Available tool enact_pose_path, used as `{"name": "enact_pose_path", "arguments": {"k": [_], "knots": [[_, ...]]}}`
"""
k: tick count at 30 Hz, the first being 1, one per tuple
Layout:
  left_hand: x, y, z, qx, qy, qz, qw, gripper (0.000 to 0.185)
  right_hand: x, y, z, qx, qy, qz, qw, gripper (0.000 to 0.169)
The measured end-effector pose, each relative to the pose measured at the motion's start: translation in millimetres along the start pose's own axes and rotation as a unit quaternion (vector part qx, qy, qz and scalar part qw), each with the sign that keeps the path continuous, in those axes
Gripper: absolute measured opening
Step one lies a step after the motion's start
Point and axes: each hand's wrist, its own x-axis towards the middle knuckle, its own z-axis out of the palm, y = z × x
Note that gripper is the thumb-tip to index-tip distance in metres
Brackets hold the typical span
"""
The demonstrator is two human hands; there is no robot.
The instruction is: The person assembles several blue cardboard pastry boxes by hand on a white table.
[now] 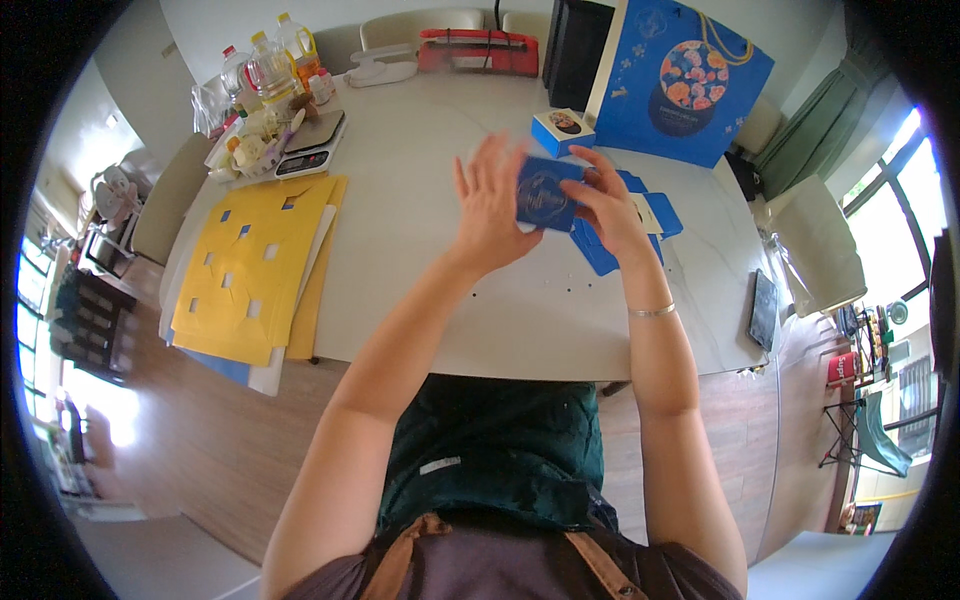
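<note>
My right hand (606,201) grips a small blue cardboard box (549,196) with pale line printing on its upper face, fingers along the right side. Just left of that box is my left hand (491,206), its fingers spread and blurred by motion. Whether its palm or thumb touches the box's edge I cannot tell. Under and beyond my right hand lie flattened blue carton pieces (663,214), partly covered by the hand. Behind them sits a closed blue-and-white box (562,132) with a floral picture on top.
On the white marble-patterned table (420,322) stand a large blue gift bag (645,90), a black box (576,52), a kitchen scale (311,146) and several bottles (266,64). Yellow sheets with cut-outs (240,262) overhang the left edge. A phone (763,309) lies near the right edge.
</note>
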Motion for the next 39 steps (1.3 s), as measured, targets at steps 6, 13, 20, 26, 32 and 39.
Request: {"name": "enact_pose_path", "arguments": {"k": [6,13,20,26,32,39], "knots": [[-2.7,-26.6,24.1,-0.600,-0.042,-0.369,0.709,0.076,15.4,23.7,2.5,0.195,0.054,-0.002,0.979,0.049],[1.6,-34.5,8.3,-0.593,-0.125,-0.354,0.712,0.064,9.3,8.3,1.8,0.052,-0.034,0.063,0.996,0.053],[2.8,-35.6,2.2,-0.700,-0.156,-0.349,0.604,0.072,12.8,21.0,-10.4,0.047,-0.082,0.001,0.995,0.052],[6.0,-32.1,-3.8,-0.673,-0.162,-0.370,0.619,0.071,13.1,22.5,-10.2,0.064,-0.087,0.010,0.994,0.052],[7.3,-29.0,0.9,-0.604,-0.152,-0.446,0.643,0.042,17.1,33.5,-26.3,0.120,-0.109,0.060,0.985,0.041],[2.7,-32.1,4.4,-0.531,-0.169,-0.454,0.696,0.037,9.0,23.3,-7.0,0.042,-0.058,0.072,0.995,0.050]]}}
